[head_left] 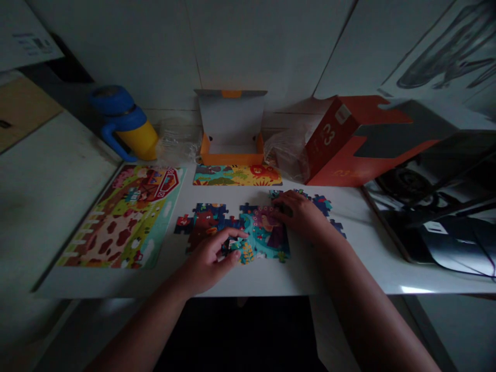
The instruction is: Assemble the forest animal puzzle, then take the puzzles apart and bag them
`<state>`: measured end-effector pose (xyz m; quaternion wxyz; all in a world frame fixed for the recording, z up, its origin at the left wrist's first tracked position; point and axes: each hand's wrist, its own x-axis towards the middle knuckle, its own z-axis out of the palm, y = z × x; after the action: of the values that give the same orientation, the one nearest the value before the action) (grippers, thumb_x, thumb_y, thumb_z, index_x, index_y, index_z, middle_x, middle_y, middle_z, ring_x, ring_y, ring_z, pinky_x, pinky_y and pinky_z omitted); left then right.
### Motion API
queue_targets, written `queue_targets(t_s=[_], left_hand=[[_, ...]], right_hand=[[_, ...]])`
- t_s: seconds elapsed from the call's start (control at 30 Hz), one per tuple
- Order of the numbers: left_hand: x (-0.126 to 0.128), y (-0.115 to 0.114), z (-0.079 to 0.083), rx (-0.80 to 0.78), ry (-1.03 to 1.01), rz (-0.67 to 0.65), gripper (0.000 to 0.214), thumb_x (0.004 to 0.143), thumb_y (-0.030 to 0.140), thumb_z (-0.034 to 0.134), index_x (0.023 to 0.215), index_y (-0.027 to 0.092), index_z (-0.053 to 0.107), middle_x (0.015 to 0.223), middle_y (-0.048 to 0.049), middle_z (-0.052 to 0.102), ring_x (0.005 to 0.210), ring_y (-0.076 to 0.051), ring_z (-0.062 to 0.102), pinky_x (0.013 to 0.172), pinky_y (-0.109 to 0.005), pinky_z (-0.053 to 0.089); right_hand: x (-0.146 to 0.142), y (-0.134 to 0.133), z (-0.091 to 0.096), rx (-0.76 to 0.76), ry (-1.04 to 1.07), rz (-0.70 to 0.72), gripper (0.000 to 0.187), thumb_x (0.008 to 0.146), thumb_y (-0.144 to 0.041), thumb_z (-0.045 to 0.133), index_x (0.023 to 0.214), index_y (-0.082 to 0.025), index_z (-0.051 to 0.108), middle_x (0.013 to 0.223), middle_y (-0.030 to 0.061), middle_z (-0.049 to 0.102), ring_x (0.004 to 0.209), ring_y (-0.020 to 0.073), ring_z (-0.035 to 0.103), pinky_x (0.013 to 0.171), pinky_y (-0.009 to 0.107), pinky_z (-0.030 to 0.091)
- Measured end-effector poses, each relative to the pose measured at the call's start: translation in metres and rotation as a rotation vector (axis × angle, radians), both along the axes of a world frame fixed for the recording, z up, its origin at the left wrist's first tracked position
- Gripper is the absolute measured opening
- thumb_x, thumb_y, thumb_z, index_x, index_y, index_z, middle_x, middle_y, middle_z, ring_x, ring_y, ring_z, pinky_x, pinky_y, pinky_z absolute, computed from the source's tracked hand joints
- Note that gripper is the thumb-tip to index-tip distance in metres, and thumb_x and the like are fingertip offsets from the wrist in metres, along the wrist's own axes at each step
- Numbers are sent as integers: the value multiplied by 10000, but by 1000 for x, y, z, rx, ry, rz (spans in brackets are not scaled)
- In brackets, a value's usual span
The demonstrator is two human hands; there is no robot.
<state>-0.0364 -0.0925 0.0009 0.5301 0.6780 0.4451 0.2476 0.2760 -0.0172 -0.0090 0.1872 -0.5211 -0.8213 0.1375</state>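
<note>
1. White bench (240,283) carries everything, dimly lit, its bare near strip left open for the arms.
2. Left hand (207,261) sits closest, fingers curled and pinching a jigsaw piece (245,252) at the near edge of the puzzle.
3. Right hand (300,214) lies across the joined pieces (263,233), fingers extended and pressing lightly, seemingly to steady them rather than grip.
4. Loose pieces (321,204) lie just beyond, within easy reach.
5. Farm picture (124,217) and lion picture (236,175) lie flat and face-up, where both stay visible.
6. Orange tray (231,155), red box (341,139), plastic bag (178,142) and blue-and-yellow flask (127,124) stand farthest back, out of the hands' way.
</note>
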Motion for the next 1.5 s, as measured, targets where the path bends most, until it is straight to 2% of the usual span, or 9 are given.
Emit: queue_targets(t_s=[0.2, 0.5, 0.73, 0.8, 0.87, 0.97, 1.23, 1.37, 1.5], left_hand=[[-2, -10, -3, -33, 46, 18, 354, 1006, 414, 611, 1337, 288, 624, 1050, -31, 696, 799, -164, 623, 679, -262, 501], [0, -18, -8, -29, -58, 12, 300, 1021, 385, 612, 1312, 316, 634, 1289, -60, 674, 1145, -232, 664, 978, -336, 545], [-7, -34, -8, -192, -176, 27, 330, 1026, 422, 624, 1331, 295, 614, 1309, -71, 658, 1152, -224, 664, 984, -324, 557], [-9, -40, -8, -241, -237, 67, 336, 1020, 424, 642, 1322, 279, 619, 1303, -76, 656, 1168, -223, 662, 1023, -332, 551], [-10, -43, -7, -301, -299, 148, 353, 1005, 434, 669, 1312, 268, 615, 1256, -75, 658, 1147, -223, 669, 1019, -354, 573], [-12, -44, -6, -419, -365, 286, 450, 956, 461, 732, 1330, 260, 581, 1193, -75, 647, 1062, -230, 684, 878, -380, 651], [-12, -38, 1, -465, -397, 397, 531, 849, 444, 854, 1266, 205, 627, 1135, -81, 681, 935, -193, 696, 762, -325, 673], [-7, -36, -1, -422, -409, 399, 524, 854, 426, 852, 1270, 198, 630, 1123, -76, 690, 922, -189, 709, 755, -315, 675], [-2, -34, -7, -377, -410, 392, 492, 853, 405, 856, 1253, 205, 651, 1094, -61, 688, 923, -181, 702, 770, -314, 678]], right_hand=[[2, 2, -4, -1, -85, 18, 235, 963, -341, 701, 1159, -227, 759, 1176, 120, 718, 1107, 301, 657, 1001, 471, 506], [-6, -2, -1, 111, -264, -168, 309, 1044, -329, 568, 1284, -355, 760, 1335, 117, 652, 1142, 346, 575, 913, 503, 472], [1, -14, 9, 134, -340, -328, 311, 1044, -344, 566, 1274, -252, 756, 1330, 164, 664, 1178, 390, 591, 917, 558, 505], [-6, -29, 15, 142, -284, -263, 360, 1032, -358, 596, 1347, -225, 708, 1395, 170, 641, 1248, 394, 578, 989, 582, 504], [-20, -50, 18, 108, -179, -51, 445, 1016, -411, 633, 1420, -225, 652, 1478, 155, 604, 1332, 362, 554, 1083, 557, 488], [-43, -80, 13, 32, -129, 185, 564, 967, -466, 708, 1493, -296, 599, 1573, 117, 547, 1408, 345, 523, 1143, 547, 474], [-48, -84, -11, 80, -172, 56, 450, 989, -322, 694, 1433, -260, 655, 1586, 132, 544, 1432, 369, 521, 1178, 596, 452], [-63, -86, 2, 76, 22, -1, 317, 1005, -271, 659, 1309, -192, 703, 1378, 173, 686, 1273, 353, 638, 1095, 557, 515], [-93, -105, 13, -229, 432, -84, 250, 965, -370, 729, 1153, -205, 709, 983, 70, 765, 867, 223, 720, 765, 343, 582]])
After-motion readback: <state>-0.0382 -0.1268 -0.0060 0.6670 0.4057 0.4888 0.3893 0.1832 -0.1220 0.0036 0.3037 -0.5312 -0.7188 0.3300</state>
